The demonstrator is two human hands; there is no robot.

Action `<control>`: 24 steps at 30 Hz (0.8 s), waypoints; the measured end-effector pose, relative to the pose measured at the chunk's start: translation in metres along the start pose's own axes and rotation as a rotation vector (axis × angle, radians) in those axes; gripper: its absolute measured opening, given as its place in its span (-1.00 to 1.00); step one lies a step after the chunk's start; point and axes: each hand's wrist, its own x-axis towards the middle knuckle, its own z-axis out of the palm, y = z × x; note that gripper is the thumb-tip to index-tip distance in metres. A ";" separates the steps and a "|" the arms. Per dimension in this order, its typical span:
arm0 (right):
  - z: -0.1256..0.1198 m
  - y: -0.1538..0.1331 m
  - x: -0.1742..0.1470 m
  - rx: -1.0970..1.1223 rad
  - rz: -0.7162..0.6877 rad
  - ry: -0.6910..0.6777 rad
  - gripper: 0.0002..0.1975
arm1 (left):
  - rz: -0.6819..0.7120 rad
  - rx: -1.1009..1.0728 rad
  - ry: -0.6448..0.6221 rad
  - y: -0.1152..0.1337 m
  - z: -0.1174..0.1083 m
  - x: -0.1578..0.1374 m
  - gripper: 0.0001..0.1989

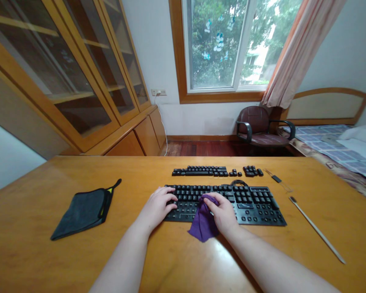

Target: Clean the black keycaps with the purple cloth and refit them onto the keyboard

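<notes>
Right hand (pixel 223 212): grasping a purple cloth (pixel 203 226), bunched between thumb and fingers, pressed on the middle of the keyboard (pixel 247 216). Loose end of the cloth hangs over the front edge onto the table (pixel 79 268). Left hand (pixel 159 206): on the keyboard's left end, fingers curled over the keys there; can't tell if it's gripping the edge or just resting.

Keyboard lies flat on the table in front of the person, black. Back rows have caps on, front rows are bare; number pad is part capped, part bare. Cable (pixel 239 183) looped just behind it.

Behind that, loose keys (pixel 206 171) set out in groups, one long block plus smaller ones to the right. Right of those, a small dark tool with wire loops (pixel 276 178). Nearer, a brush (pixel 319 232) with a long pale handle, lying at a slant. Far left of the keyboard, well apart: dark pouch (pixel 84 209) with a wrist loop, flat on the table.

Past the table: glass-door cabinet (pixel 118 116) left, window (pixel 215 53) ahead, chair (pixel 260 124) and bed (pixel 335 138) right.
</notes>
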 end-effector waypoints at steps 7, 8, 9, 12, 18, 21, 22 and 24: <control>0.000 -0.002 0.000 -0.023 0.009 -0.014 -0.79 | -0.007 -0.004 0.025 0.001 0.002 0.000 -0.91; 0.000 -0.002 0.000 -0.024 0.010 -0.015 -0.79 | -0.012 -0.003 0.029 0.001 0.002 0.000 -0.91; 0.000 -0.002 0.000 -0.024 0.010 -0.013 -0.80 | -0.016 -0.002 0.034 0.001 0.003 0.000 -0.90; 0.001 -0.001 0.000 -0.014 0.004 -0.007 -0.81 | -0.016 0.003 0.039 0.000 0.004 0.000 -0.91; 0.001 -0.003 -0.001 -0.033 -0.004 -0.028 -0.80 | 0.021 0.014 0.050 0.000 0.002 0.001 -0.89; 0.000 -0.006 -0.002 -0.053 -0.014 -0.038 -0.78 | 0.030 0.028 0.045 0.001 0.001 0.001 -0.89; 0.000 -0.006 -0.002 -0.058 -0.016 -0.038 -0.78 | 0.032 0.031 0.045 0.001 0.001 0.001 -0.89; 0.000 -0.006 -0.002 -0.066 -0.016 -0.039 -0.78 | 0.030 0.029 0.051 0.002 0.002 0.001 -0.90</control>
